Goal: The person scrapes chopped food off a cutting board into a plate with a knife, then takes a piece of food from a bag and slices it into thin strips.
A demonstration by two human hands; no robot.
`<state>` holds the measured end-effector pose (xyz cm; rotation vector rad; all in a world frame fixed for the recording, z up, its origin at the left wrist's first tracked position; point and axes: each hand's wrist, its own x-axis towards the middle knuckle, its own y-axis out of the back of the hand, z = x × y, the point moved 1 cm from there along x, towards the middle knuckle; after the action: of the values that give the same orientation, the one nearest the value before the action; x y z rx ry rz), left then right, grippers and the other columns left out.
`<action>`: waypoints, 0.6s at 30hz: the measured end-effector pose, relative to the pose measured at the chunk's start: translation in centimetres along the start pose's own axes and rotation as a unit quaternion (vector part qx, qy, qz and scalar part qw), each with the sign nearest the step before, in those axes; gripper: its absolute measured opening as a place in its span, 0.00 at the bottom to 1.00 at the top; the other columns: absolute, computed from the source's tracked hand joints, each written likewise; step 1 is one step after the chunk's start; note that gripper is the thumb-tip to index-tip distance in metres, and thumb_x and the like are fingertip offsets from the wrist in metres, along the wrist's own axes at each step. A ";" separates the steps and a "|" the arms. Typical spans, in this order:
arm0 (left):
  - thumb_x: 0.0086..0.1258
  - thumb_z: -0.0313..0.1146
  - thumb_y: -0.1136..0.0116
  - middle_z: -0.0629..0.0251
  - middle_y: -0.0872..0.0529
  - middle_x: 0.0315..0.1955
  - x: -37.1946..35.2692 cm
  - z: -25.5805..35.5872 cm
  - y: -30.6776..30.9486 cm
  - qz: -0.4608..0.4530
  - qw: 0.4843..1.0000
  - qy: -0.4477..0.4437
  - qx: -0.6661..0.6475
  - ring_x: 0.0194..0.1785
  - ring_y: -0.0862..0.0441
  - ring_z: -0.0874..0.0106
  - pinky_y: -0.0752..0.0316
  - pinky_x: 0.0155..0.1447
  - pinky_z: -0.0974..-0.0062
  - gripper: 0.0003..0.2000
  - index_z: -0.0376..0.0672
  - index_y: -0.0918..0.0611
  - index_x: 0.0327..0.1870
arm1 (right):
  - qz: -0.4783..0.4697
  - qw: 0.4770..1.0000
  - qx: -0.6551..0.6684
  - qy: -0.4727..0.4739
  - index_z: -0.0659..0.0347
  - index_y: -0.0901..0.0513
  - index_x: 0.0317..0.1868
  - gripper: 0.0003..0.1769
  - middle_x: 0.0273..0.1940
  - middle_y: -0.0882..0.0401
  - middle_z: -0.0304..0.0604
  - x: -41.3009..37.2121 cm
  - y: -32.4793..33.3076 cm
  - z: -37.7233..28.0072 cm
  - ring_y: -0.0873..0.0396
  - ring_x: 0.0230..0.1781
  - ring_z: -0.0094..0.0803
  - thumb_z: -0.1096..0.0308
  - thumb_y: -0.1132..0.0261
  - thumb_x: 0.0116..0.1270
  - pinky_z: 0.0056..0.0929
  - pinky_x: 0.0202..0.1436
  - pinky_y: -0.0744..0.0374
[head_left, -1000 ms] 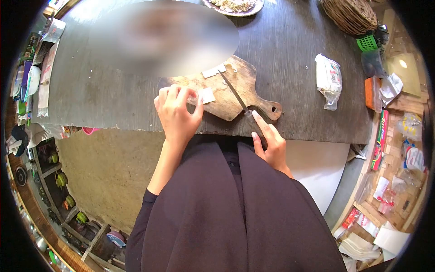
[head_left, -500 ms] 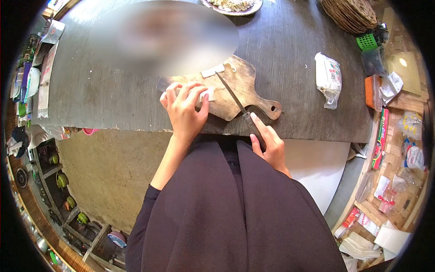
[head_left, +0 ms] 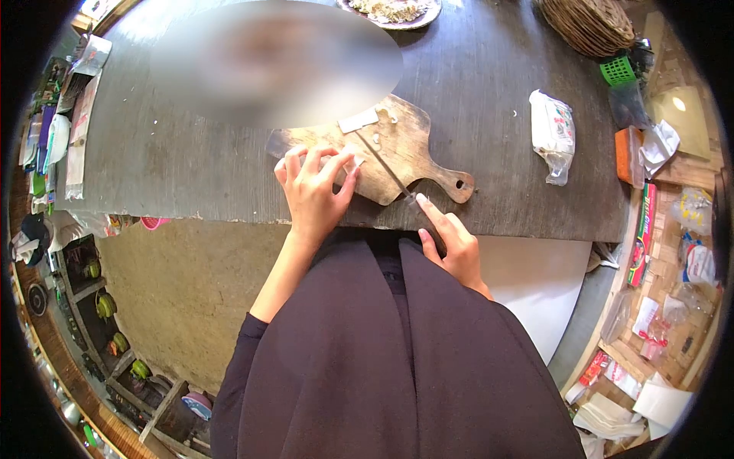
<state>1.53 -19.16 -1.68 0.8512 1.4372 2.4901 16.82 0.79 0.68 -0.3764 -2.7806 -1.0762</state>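
Observation:
A wooden cutting board [head_left: 417, 149] with a handle lies near the table's front edge. My left hand [head_left: 312, 187] is over its left part, fingers curled and thumb pressed on a small white piece [head_left: 351, 164], largely hidden by the fingers. In my right hand [head_left: 456, 249] is a knife [head_left: 384, 165], gripped by its dark handle. Its blade slants up and left across the board, just right of the held piece. A white rectangular block [head_left: 358, 122] sits at the board's far side beyond the blade tip, with small pale scraps [head_left: 386, 115] beside it.
A white plastic packet [head_left: 553, 134] lies to the right on the dark table [head_left: 489, 99]. At the far edge stands a plate [head_left: 420, 24] of pale shredded food. Woven baskets [head_left: 592, 27] and a green basket [head_left: 618, 71] are at the back right. A blurred oval covers the far left.
The knife has shifted slightly left, its tip nearer my left hand. The white piece in my left hand has tilted and shows less. A small scrap now shows beside the blade.

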 end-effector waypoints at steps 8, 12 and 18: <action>0.63 0.38 0.24 0.79 0.11 0.50 -0.5 -0.5 -0.2 0.025 1.000 -0.015 0.005 0.62 0.25 0.63 0.40 0.69 0.60 0.11 0.57 0.08 0.47 | -0.066 0.997 -0.027 -0.022 0.46 0.19 0.74 0.36 0.32 0.25 0.44 -0.3 0.3 -0.6 0.27 0.24 0.37 0.77 0.27 0.66 0.35 0.32 0.21; 0.64 0.37 0.25 0.82 0.10 0.50 -1.1 -0.8 -0.2 0.040 0.999 -0.008 -0.003 0.61 0.25 0.65 0.41 0.68 0.60 0.11 0.57 0.09 0.46 | -0.064 0.997 -0.035 -0.023 0.46 0.19 0.74 0.36 0.33 0.25 0.44 -0.5 0.0 -0.2 0.26 0.24 0.37 0.77 0.27 0.66 0.36 0.33 0.21; 0.64 0.36 0.26 0.84 0.10 0.50 -0.5 -0.7 -0.2 0.056 0.998 -0.022 0.000 0.61 0.25 0.65 0.41 0.67 0.61 0.09 0.57 0.09 0.44 | -0.050 0.998 -0.048 0.008 0.44 0.22 0.76 0.34 0.32 0.25 0.41 -0.4 -0.1 0.1 0.23 0.21 0.38 0.69 0.28 0.69 0.37 0.27 0.20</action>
<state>1.55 -19.79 -2.38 1.0061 1.4124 2.5350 17.15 0.69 0.48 -0.2404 -2.7677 -1.2316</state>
